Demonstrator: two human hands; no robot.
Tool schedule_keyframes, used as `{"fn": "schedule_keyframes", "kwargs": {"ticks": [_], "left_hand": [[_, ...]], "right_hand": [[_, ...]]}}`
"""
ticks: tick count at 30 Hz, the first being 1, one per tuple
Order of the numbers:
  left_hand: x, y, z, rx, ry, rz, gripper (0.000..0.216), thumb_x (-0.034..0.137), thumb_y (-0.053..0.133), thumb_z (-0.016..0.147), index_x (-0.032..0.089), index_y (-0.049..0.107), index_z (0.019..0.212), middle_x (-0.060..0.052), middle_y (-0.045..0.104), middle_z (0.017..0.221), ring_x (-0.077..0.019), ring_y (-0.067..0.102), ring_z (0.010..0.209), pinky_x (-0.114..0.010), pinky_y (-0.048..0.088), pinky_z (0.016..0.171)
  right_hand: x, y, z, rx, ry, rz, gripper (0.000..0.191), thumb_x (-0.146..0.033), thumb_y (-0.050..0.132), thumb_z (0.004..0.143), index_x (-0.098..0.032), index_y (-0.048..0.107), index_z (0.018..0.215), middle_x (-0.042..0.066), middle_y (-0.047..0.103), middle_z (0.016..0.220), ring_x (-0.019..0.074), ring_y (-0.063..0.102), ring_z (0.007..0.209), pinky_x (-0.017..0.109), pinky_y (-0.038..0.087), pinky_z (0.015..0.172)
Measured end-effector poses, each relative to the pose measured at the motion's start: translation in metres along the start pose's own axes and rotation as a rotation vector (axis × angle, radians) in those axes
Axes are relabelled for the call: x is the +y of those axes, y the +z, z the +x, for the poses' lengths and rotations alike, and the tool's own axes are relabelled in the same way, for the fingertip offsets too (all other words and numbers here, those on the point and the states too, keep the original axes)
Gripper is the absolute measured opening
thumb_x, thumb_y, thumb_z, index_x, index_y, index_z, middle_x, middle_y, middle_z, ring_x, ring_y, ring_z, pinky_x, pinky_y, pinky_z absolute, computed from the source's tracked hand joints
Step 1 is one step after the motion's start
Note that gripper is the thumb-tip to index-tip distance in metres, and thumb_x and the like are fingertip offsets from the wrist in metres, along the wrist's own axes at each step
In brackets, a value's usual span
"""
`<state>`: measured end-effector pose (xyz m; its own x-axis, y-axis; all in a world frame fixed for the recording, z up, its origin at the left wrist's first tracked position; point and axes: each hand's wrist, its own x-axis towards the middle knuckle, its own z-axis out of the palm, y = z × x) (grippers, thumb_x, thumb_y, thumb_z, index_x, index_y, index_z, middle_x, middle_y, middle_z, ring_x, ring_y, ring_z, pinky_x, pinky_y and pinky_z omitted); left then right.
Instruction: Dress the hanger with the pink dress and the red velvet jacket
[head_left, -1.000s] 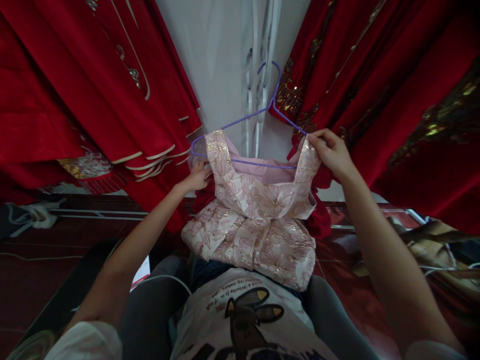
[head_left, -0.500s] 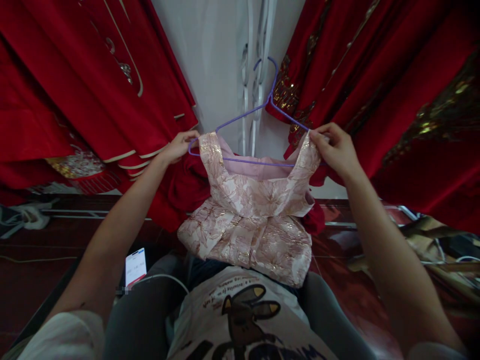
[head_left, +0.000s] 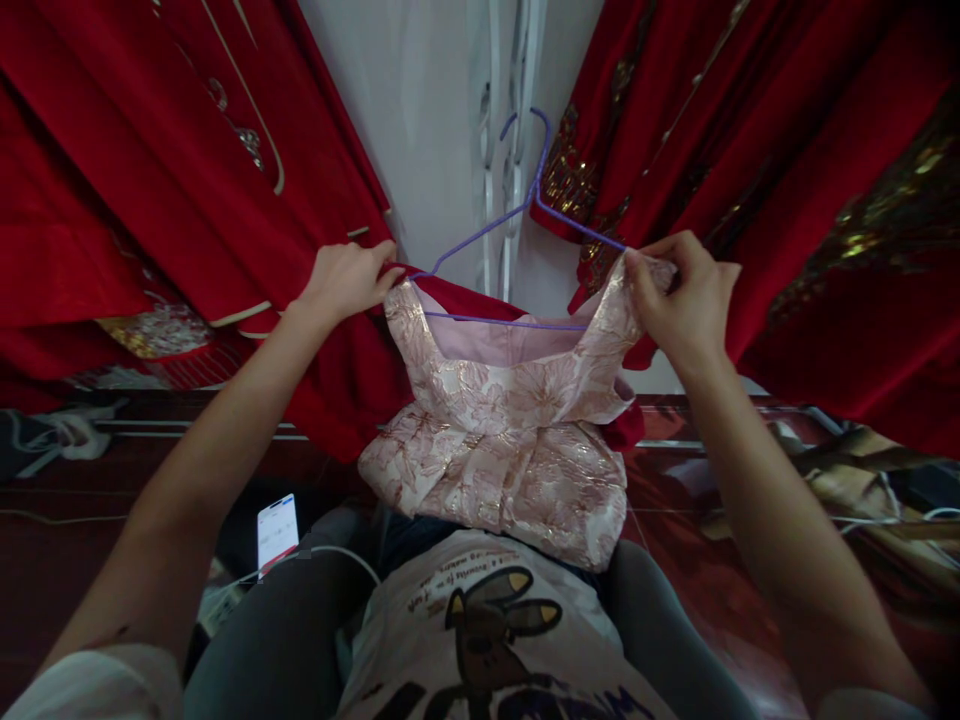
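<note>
A pale pink and gold brocade dress (head_left: 517, 400) hangs by its straps on a purple hanger (head_left: 487, 229), its skirt bunched above my lap. Red cloth (head_left: 469, 297) runs behind the neckline and up to the hanger's left end. My left hand (head_left: 352, 279) is closed there, pinching the red cloth beside the left strap; its fingertips are partly hidden. On the other side, my right hand (head_left: 686, 295) pinches the right strap at the hanger's end between thumb and fingers. The hook points up and away from me.
Red garments with gold trim (head_left: 750, 150) hang on the right, more red garments (head_left: 187, 180) on the left. White doors (head_left: 420, 130) with handles stand behind. A lit phone (head_left: 277, 535) with a white cable lies by my left leg. Packages (head_left: 862, 490) lie at lower right.
My left hand has moved up slightly and drawn red cloth up over the hanger's left end, covering its tip. The right hand's fingers have shifted at the right strap.
</note>
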<state>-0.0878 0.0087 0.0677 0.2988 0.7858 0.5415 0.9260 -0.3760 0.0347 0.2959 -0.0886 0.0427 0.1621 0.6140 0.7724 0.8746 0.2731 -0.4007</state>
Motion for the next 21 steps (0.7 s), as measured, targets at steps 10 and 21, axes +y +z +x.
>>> {"fn": "schedule_keyframes", "kwargs": {"ticks": [10,21], "left_hand": [[0.067,0.033,0.046,0.227,0.189,-0.568,0.038,0.056,0.051,0.090,0.019,0.054,0.094,-0.002,0.055,0.073,-0.0216,0.063,0.085,-0.037,0.047,0.079],[0.055,0.058,0.050,-0.002,0.117,-0.688,0.044,0.061,0.046,0.090,0.019,0.048,0.074,0.000,0.049,0.067,-0.0156,0.053,0.071,-0.029,0.046,0.072]], "right_hand": [[-0.013,0.006,-0.011,0.015,-0.025,-0.117,0.036,-0.050,0.038,0.096,-0.023,0.059,0.103,0.010,0.068,0.099,0.0294,0.061,0.096,0.049,0.038,0.090],[0.040,0.021,0.054,-0.462,0.105,0.263,0.025,-0.037,0.051,0.090,-0.019,0.063,0.076,0.004,0.067,0.071,0.0154,0.057,0.067,0.029,0.044,0.065]]}}
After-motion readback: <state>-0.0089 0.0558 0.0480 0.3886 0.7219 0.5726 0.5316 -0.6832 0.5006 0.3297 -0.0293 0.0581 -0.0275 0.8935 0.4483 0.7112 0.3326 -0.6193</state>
